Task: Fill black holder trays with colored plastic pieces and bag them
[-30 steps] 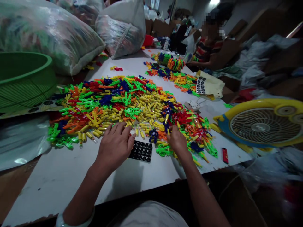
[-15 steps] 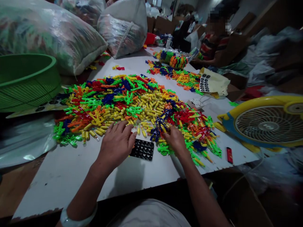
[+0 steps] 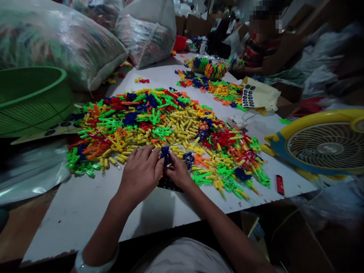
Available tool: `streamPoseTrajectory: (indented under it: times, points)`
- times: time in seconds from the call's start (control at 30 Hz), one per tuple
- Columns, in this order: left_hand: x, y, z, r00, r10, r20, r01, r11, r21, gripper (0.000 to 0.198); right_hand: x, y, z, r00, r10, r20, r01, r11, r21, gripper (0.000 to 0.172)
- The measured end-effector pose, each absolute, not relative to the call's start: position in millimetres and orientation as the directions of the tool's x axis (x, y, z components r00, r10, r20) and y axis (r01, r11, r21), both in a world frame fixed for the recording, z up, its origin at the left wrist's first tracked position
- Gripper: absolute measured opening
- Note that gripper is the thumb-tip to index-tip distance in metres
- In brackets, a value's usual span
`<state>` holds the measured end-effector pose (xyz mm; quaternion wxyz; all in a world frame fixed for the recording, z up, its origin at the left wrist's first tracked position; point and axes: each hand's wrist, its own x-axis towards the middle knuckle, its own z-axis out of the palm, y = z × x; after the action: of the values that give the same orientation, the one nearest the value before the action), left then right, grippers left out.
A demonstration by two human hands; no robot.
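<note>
Blue toy [image 3: 165,153] pinched in right hand [image 3: 179,174]; left hand [image 3: 140,167] curled beside it, grip hidden. Both hands partly block black tray [image 3: 167,183]; pile [image 3: 176,127] just beyond.

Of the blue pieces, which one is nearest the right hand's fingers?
The blue piece between the left hand and right hand; the other blue pieces in view lie outside that gap.

Flat white tabletop [image 3: 71,220] lies bare at the near left corner, but a broad mound of multicoloured plastic pieces [image 3: 167,129] bars the way ahead, flanked by a round green plastic basket [image 3: 36,113] and a round-grilled yellow-and-blue fan [image 3: 330,148].
</note>
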<state>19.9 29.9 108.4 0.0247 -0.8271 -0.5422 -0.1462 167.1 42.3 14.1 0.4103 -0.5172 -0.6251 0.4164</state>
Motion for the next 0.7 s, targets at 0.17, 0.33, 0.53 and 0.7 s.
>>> streamPoseTrajectory:
  times: [0.17,0.33,0.53,0.7]
  points:
    - [21,31,110,0.384,0.883,0.271,0.898,-0.425,0.112,0.048,159,33,17,-0.102,0.988,0.112,0.601,0.151,-0.785,0.011]
    - [23,31,112,0.390,0.884,0.257,0.896,-0.428,0.114,0.044,187,47,30,-0.141,0.987,0.075,0.645,0.149,-0.750,0.007]
    - [24,30,110,0.378,0.879,0.290,0.897,-0.426,0.121,0.044,243,98,50,0.452,0.887,0.096,0.811,-0.363,-0.458,0.050]
    - [24,30,109,0.367,0.881,0.299,0.902,-0.415,0.115,0.043,257,107,43,0.442,0.896,0.050,0.759,-0.344,-0.553,0.042]
